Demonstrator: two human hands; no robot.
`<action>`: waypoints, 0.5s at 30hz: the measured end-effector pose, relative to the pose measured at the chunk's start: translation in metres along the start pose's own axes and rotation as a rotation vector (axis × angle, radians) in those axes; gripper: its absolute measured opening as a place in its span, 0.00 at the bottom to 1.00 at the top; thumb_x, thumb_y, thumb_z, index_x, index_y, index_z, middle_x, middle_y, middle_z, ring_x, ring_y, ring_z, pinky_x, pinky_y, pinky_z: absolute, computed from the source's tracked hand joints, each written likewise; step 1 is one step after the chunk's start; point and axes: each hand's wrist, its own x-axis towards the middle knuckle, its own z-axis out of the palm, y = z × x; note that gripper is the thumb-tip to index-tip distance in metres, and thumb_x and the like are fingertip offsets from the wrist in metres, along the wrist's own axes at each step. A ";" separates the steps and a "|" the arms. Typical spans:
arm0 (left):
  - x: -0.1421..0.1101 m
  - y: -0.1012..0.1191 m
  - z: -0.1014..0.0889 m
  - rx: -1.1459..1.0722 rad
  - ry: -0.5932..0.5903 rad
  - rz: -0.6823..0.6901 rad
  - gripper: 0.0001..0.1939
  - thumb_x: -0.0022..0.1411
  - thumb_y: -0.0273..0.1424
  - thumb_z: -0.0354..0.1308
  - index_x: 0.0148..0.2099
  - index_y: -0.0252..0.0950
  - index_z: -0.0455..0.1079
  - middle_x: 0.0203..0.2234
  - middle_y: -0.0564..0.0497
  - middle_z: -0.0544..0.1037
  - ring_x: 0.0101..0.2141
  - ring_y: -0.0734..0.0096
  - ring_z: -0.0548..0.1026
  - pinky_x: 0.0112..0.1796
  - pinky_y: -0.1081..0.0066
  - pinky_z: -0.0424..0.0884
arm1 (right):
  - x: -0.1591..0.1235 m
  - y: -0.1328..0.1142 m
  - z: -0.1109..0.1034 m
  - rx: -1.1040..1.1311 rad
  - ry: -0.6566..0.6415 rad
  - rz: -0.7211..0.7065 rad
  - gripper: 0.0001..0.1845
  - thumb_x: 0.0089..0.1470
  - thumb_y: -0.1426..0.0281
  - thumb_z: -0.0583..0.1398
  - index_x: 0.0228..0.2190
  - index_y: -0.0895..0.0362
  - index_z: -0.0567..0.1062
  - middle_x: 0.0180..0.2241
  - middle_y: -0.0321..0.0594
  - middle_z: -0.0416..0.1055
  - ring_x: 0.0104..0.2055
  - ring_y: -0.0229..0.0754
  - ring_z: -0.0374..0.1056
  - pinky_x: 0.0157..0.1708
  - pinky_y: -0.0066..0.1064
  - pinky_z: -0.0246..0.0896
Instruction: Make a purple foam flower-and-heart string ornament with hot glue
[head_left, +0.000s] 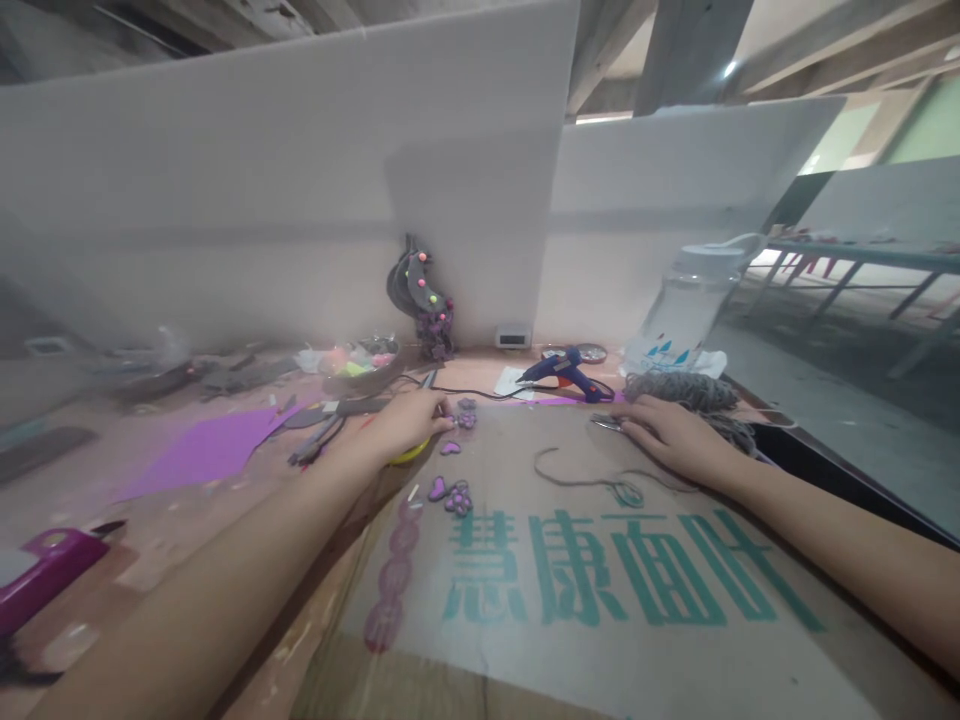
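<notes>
My left hand (411, 422) reaches forward over the cardboard sheet (600, 590), fingers curled, fingertips at a small purple shape (466, 420); something yellow shows beneath the palm. More purple felt pieces (451, 494) lie a little nearer to me. My right hand (667, 432) lies palm down on the cardboard with its fingers resting over small metal scissors (604, 423). A loose strand of grey yarn (592, 482) curls on the cardboard between my hands. A grey yarn bundle (686, 392) sits just beyond my right hand.
A blue glue gun (564, 373) lies behind the cardboard with its black cord. A clear plastic jar (694, 300) stands at the back right. A purple sheet (206, 448), a bowl of bright bits (360, 368) and a pink-handled tool (45, 575) are at left. White partition boards (300, 200) enclose the bench.
</notes>
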 end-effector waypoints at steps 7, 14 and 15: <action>-0.001 -0.001 0.001 -0.055 0.005 -0.025 0.12 0.59 0.42 0.58 0.34 0.38 0.72 0.32 0.47 0.80 0.34 0.59 0.76 0.30 0.69 0.60 | 0.001 0.001 0.000 0.009 0.000 -0.003 0.25 0.65 0.59 0.47 0.50 0.56 0.77 0.38 0.49 0.74 0.40 0.52 0.72 0.42 0.44 0.66; 0.005 -0.012 -0.001 -0.216 -0.072 -0.046 0.17 0.56 0.47 0.59 0.32 0.37 0.75 0.27 0.51 0.79 0.31 0.64 0.75 0.28 0.72 0.60 | 0.001 0.001 0.000 0.003 -0.023 0.011 0.26 0.66 0.58 0.46 0.51 0.56 0.77 0.41 0.50 0.74 0.43 0.53 0.71 0.45 0.45 0.66; 0.005 -0.013 -0.002 -0.242 -0.075 -0.053 0.19 0.56 0.48 0.58 0.32 0.37 0.76 0.25 0.51 0.78 0.29 0.65 0.74 0.28 0.72 0.60 | 0.001 0.001 0.000 0.004 -0.024 0.011 0.26 0.66 0.58 0.47 0.51 0.57 0.77 0.41 0.50 0.74 0.43 0.53 0.71 0.46 0.45 0.66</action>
